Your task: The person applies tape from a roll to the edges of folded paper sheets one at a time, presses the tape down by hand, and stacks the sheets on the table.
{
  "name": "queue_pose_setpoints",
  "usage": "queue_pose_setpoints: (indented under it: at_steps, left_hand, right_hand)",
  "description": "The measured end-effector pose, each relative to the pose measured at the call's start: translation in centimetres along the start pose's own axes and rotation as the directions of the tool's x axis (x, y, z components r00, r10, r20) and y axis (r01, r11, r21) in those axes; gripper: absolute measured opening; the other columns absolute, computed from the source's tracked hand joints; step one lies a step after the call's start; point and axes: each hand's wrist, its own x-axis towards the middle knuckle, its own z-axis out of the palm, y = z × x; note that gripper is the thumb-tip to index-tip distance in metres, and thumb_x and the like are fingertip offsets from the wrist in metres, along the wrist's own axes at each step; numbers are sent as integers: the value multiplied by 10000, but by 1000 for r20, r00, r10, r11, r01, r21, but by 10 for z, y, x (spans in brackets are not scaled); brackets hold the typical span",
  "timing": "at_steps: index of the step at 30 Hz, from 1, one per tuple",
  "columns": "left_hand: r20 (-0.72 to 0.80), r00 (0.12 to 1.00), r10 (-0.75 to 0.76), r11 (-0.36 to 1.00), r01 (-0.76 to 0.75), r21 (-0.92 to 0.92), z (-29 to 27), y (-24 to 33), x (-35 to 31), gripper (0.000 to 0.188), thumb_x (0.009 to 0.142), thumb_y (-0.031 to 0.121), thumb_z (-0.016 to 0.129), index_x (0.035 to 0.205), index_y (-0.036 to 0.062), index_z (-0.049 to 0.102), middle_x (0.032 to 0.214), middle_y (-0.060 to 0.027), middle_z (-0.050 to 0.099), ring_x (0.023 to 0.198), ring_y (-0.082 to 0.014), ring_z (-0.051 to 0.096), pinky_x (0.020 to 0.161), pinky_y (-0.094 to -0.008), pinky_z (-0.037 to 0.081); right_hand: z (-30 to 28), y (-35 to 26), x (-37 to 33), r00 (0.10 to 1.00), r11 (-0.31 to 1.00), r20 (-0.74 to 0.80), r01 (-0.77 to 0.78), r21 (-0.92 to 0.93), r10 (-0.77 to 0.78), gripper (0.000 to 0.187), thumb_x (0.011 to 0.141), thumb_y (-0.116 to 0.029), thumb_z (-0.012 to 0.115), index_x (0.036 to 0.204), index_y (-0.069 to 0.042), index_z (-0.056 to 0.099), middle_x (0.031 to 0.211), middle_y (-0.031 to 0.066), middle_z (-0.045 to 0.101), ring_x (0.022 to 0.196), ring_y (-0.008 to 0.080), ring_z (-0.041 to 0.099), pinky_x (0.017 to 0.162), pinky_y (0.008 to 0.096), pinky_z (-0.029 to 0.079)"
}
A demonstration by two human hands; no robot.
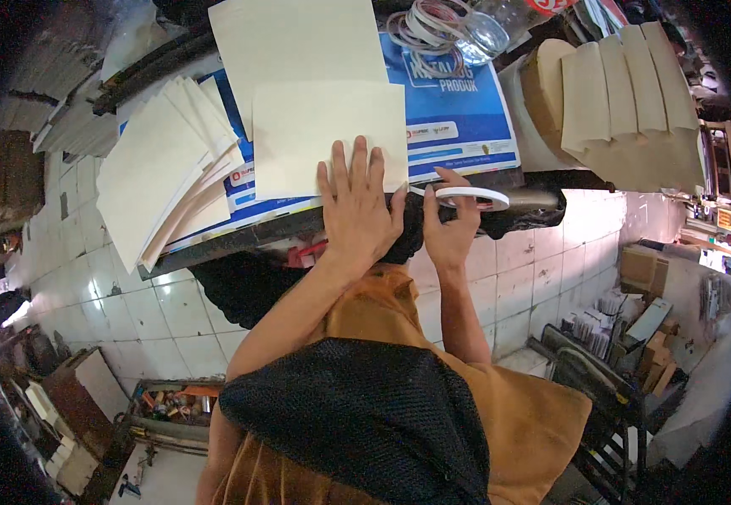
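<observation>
My left hand lies flat with its fingers stretched out on a cream sheet of paper or card, near its lower right corner. My right hand is just right of that corner, gripping a narrow roll of white tape with the fingers through and around its ring. A short strip of the tape seems to reach the sheet's edge by my thumbs. Behind lies a larger cream sheet, partly covered by the nearer one. To the left, a fanned pile of cream pieces hangs over the table's front edge.
Blue printed sheets cover the table. Coiled white strips and a clear plastic bottle stand at the back. Folded cream pieces are stacked at the right. A tool tray and a dark metal rack stand behind me.
</observation>
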Motion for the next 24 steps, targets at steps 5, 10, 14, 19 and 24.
queue_pose_setpoints:
  at_steps: [5, 10, 14, 19, 24]
  left_hand:
    - [-6, 1000, -21, 1000, 21, -22, 1, -6, 4, 657, 977, 450, 580, 1463, 16, 506, 1618, -192, 343, 1528, -427, 224, 1222, -616, 161]
    - [67, 993, 97, 994, -93, -61, -11, -6, -25, 664, 934, 422, 671, 1479, 80, 504, 1598, -157, 386, 1496, -402, 300, 1184, -622, 231]
    - [-32, 981, 189, 903, -186, -386, -64, -27, -20, 522, 890, 104, 709, 1400, 98, 596, 1445, -148, 574, 1294, -356, 565, 1079, -517, 434]
    - [-705, 631, -324, 904, -14, -428, -199, -65, -21, 345, 935, -26, 583, 1269, -23, 670, 1291, -190, 682, 1160, -318, 670, 979, -402, 550]
    - [-612, 788, 67, 998, -46, 50, -188, -146, -13, 387, 941, 9, 562, 1316, -6, 653, 1326, -184, 663, 1292, -350, 586, 1088, -453, 480]
  right_hand:
    - [-13, -29, -30, 921, 919, 16, 389, -71, -389, 161, 933, -25, 683, 1091, 8, 684, 1045, 135, 720, 1039, 309, 653, 950, 424, 490]
    - [-42, -4, -19, 963, 971, -268, 35, 238, 31, 258, 1012, -18, 578, 1270, -18, 585, 1121, 117, 639, 1024, 216, 633, 869, 350, 567]
    - [-64, -7, 2, 857, 509, -35, -271, 817, 514, 317, 1034, -189, 606, 1326, -71, 580, 1089, 94, 645, 997, 190, 645, 924, 507, 567]
    - [-70, 17, -5, 831, 142, 240, -353, 925, 502, 335, 1036, -275, 611, 1325, -110, 573, 1228, 51, 608, 1090, 202, 634, 998, 517, 487]
    - [-48, -1, -5, 815, 252, 220, -403, 879, 536, 366, 1030, -251, 614, 1359, -106, 547, 1112, 52, 615, 1082, 211, 637, 971, 473, 500]
